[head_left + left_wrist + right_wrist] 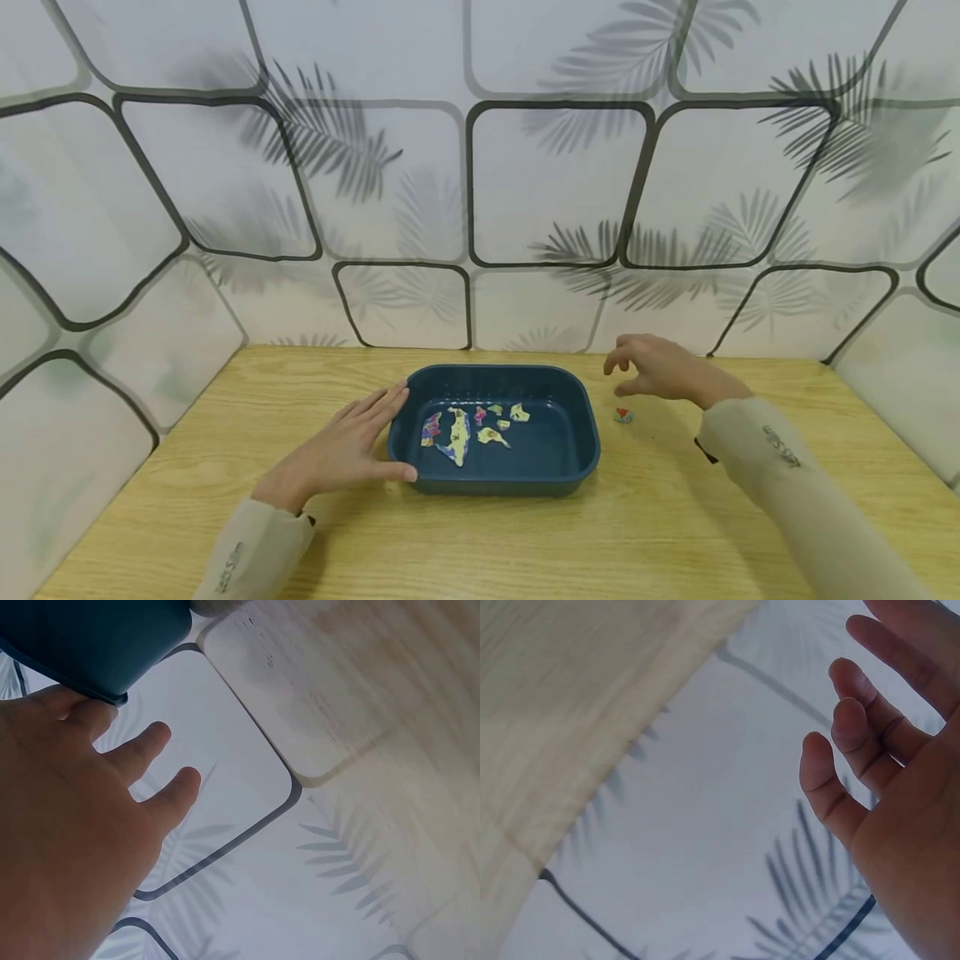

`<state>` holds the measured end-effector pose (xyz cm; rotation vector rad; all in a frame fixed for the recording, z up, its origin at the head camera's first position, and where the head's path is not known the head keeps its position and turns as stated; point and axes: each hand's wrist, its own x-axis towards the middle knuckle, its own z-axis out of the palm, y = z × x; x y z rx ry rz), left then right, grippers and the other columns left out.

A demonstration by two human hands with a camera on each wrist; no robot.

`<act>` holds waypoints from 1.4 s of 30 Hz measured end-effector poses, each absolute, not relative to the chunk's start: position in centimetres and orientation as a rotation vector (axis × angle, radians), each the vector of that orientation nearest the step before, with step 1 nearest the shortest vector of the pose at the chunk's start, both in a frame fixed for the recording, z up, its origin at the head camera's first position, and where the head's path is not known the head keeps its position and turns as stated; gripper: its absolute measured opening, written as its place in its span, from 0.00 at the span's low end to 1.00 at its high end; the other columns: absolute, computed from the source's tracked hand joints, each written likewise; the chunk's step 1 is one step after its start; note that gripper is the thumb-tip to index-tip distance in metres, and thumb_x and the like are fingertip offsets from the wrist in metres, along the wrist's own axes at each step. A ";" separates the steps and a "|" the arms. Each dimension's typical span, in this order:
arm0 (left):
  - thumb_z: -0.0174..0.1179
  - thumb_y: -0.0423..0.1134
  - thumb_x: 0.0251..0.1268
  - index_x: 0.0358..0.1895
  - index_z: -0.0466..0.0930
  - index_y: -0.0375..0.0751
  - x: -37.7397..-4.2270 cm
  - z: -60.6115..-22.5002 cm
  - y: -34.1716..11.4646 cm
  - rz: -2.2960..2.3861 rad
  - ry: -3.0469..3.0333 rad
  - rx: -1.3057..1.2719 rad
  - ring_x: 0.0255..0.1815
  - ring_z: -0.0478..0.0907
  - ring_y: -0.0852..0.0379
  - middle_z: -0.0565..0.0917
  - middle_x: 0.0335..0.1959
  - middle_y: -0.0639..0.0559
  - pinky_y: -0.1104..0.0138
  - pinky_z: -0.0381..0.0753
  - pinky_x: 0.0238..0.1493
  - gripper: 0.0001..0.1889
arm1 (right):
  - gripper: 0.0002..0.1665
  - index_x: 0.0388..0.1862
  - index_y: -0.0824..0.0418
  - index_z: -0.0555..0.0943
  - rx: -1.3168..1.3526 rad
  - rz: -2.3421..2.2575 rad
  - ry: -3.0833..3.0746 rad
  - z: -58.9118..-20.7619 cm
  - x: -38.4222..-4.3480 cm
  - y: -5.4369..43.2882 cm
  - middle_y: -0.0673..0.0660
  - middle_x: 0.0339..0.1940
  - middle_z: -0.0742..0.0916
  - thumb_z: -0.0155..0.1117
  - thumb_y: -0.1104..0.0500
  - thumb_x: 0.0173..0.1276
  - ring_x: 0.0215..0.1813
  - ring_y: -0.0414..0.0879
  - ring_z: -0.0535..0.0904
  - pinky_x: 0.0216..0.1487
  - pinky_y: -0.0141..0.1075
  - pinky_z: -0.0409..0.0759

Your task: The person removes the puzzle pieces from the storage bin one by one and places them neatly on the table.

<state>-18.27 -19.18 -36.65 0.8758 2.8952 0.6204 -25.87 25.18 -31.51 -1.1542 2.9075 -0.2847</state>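
Lower left, the left hand (348, 450) is resting spread against the blue bin (502, 485); lower right, the right hand (667, 369) is hovering, curved and empty, near the small piece (623, 415) — pinching its edges probably suits best.

Basin (555, 433) on table (480, 546); wall (555, 183) behind both. Pieces (460, 435) in basin, grouped toward its left half. Loose piece (622, 415) on table, just right of basin. Left hand (345, 450) against basin's left end; right hand (667, 369) right of basin, near loose piece, beyond it in head view.
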 end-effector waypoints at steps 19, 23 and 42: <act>0.67 0.65 0.60 0.80 0.51 0.30 -18.3 -36.8 -19.3 0.649 2.885 0.869 0.79 0.49 0.32 0.49 0.82 0.40 0.35 0.48 0.73 0.57 | 0.15 0.46 0.60 0.87 -1.230 -0.271 2.850 -30.3 -26.4 19.2 0.49 0.33 0.77 0.78 0.58 0.62 0.34 0.44 0.71 0.40 0.44 0.74; 0.67 0.65 0.61 0.80 0.50 0.30 -18.4 -36.9 -19.3 0.653 2.880 0.867 0.79 0.49 0.32 0.49 0.82 0.40 0.35 0.48 0.73 0.57 | 0.15 0.47 0.61 0.87 -1.270 -0.259 2.827 -30.5 -26.3 17.9 0.50 0.34 0.77 0.77 0.58 0.62 0.36 0.44 0.71 0.40 0.45 0.75; 0.66 0.67 0.60 0.80 0.51 0.29 -18.5 -36.9 -19.4 0.639 2.889 0.892 0.79 0.50 0.31 0.49 0.82 0.40 0.35 0.49 0.73 0.57 | 0.16 0.48 0.59 0.87 -1.274 -0.155 2.763 -32.7 -26.2 14.4 0.48 0.31 0.76 0.77 0.56 0.63 0.33 0.41 0.68 0.38 0.38 0.71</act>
